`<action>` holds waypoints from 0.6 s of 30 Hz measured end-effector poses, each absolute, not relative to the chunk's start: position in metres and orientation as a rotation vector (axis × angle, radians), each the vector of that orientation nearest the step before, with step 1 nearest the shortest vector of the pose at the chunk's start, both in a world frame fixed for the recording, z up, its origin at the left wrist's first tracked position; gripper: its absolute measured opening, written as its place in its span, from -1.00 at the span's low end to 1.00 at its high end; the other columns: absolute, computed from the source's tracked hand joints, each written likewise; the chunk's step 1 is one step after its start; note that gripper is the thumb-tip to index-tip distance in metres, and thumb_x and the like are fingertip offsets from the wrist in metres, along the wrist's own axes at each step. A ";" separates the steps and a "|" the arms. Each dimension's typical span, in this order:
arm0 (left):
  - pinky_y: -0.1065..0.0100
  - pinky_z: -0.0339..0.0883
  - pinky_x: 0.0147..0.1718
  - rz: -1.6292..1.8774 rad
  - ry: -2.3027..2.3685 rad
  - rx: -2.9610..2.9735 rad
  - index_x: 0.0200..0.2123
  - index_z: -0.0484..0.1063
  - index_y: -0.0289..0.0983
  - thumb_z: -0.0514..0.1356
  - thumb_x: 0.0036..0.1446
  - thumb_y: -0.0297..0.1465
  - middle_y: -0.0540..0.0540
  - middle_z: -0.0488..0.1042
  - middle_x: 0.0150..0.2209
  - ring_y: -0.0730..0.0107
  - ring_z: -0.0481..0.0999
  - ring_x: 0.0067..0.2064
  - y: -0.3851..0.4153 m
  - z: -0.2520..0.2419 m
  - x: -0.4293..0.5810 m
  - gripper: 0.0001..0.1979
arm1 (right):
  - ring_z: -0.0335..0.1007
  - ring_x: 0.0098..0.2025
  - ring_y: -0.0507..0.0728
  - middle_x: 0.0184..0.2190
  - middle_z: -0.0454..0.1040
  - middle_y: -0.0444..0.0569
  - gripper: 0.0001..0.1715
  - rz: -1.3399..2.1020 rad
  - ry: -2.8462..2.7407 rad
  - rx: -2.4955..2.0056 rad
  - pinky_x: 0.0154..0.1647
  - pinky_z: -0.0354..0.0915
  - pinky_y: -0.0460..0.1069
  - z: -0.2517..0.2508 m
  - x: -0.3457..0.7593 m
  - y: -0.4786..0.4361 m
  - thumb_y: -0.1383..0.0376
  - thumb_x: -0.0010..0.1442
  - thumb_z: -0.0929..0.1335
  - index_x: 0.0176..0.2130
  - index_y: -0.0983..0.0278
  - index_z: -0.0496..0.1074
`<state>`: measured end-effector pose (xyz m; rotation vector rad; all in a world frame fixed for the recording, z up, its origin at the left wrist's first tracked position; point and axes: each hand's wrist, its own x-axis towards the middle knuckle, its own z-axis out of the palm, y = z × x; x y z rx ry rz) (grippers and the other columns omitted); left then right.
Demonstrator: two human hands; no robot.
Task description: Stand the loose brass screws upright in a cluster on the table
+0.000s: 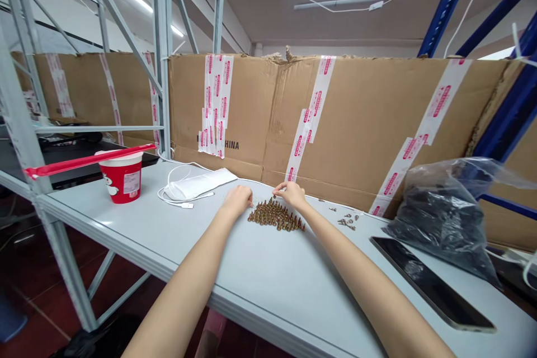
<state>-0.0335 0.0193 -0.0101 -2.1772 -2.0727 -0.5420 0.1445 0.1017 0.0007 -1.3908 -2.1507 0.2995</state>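
A triangular cluster of small brass-coloured screws (276, 216) stands on the pale grey table (255, 296). My left hand (237, 201) lies at the cluster's far left corner, and my right hand (291, 194) lies at its far right side. Fingertips of both hands are at or very near the screws. At this size I cannot tell whether either hand holds one. A few loose screws (346, 221) lie farther right on the table, apart from both hands.
A red paper cup (122, 179) with a red strip (88, 160) across it, a white pouch (199, 184) and a white cable (176, 193) sit left. A black plastic bag (444, 224) and a dark tablet (432, 282) lie right. Cardboard (369, 123) walls the back edge.
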 end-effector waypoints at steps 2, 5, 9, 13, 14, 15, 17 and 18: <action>0.34 0.22 -0.32 -0.513 -2.069 -2.169 -0.46 0.45 -0.28 0.20 -0.03 -0.35 -0.16 0.48 -0.36 0.25 0.44 -0.28 0.016 -0.007 -0.031 -0.89 | 0.32 -0.16 0.23 -0.35 0.52 -0.04 -0.85 0.299 -2.156 -1.405 -0.11 0.02 0.14 0.001 0.146 0.101 0.16 -0.04 0.38 -0.46 0.15 0.52; 0.33 0.23 -0.31 -0.491 -2.052 -2.156 -0.44 0.46 -0.28 0.18 0.00 -0.35 -0.19 0.48 -0.34 0.24 0.44 -0.26 0.014 -0.005 -0.030 -0.88 | 0.31 -0.15 0.24 -0.35 0.51 -0.02 -0.85 0.290 -2.168 -1.412 -0.11 0.00 0.16 0.000 0.147 0.101 0.15 -0.05 0.39 -0.46 0.16 0.52; 0.33 0.23 -0.33 -0.488 -2.015 -2.138 -0.41 0.46 -0.28 0.15 0.03 -0.34 -0.19 0.48 -0.33 0.22 0.44 -0.26 0.014 -0.007 -0.032 -0.85 | 0.32 -0.17 0.25 -0.39 0.51 0.00 -0.87 0.314 -2.151 -1.419 -0.11 -0.01 0.16 -0.001 0.147 0.100 0.17 -0.07 0.41 -0.50 0.18 0.52; 0.33 0.23 -0.33 -0.459 -2.024 -2.123 -0.38 0.46 -0.30 0.11 0.06 -0.26 -0.21 0.48 -0.33 0.22 0.44 -0.27 0.013 -0.007 -0.031 -0.77 | 0.34 -0.20 0.20 -0.39 0.51 -0.02 -0.87 0.301 -2.172 -1.397 -0.10 0.00 0.12 -0.003 0.147 0.096 0.19 -0.05 0.40 -0.51 0.18 0.51; 0.34 0.24 -0.32 -0.453 -2.035 -2.118 -0.38 0.46 -0.30 0.10 0.07 -0.24 -0.21 0.48 -0.33 0.23 0.44 -0.26 0.013 -0.006 -0.031 -0.74 | 0.34 -0.20 0.18 -0.39 0.52 -0.04 -0.87 0.290 -2.182 -1.402 -0.10 0.00 0.11 -0.003 0.147 0.094 0.19 -0.04 0.39 -0.50 0.18 0.51; 0.34 0.24 -0.31 -0.451 -2.042 -2.111 -0.37 0.46 -0.30 0.08 0.08 -0.22 -0.21 0.48 -0.33 0.23 0.44 -0.26 0.012 -0.006 -0.030 -0.72 | 0.35 -0.21 0.17 -0.38 0.52 -0.06 -0.87 0.282 -2.192 -1.414 -0.10 0.00 0.10 -0.003 0.146 0.093 0.19 -0.02 0.38 -0.49 0.18 0.51; 0.34 0.24 -0.30 -0.446 -2.044 -2.095 -0.36 0.46 -0.30 0.05 0.10 -0.21 -0.21 0.48 -0.32 0.23 0.44 -0.25 0.012 -0.006 -0.030 -0.70 | 0.35 -0.22 0.13 -0.37 0.53 -0.09 -0.86 0.276 -2.211 -1.448 -0.11 0.01 0.07 -0.002 0.146 0.090 0.20 0.00 0.36 -0.48 0.17 0.51; 0.34 0.24 -0.29 -0.444 -2.040 -2.087 -0.35 0.46 -0.30 0.03 0.11 -0.21 -0.22 0.48 -0.31 0.22 0.44 -0.24 0.013 -0.006 -0.030 -0.69 | 0.36 -0.23 0.12 -0.37 0.53 -0.10 -0.85 0.273 -2.219 -1.465 -0.11 0.01 0.06 -0.002 0.145 0.089 0.20 0.01 0.35 -0.47 0.17 0.51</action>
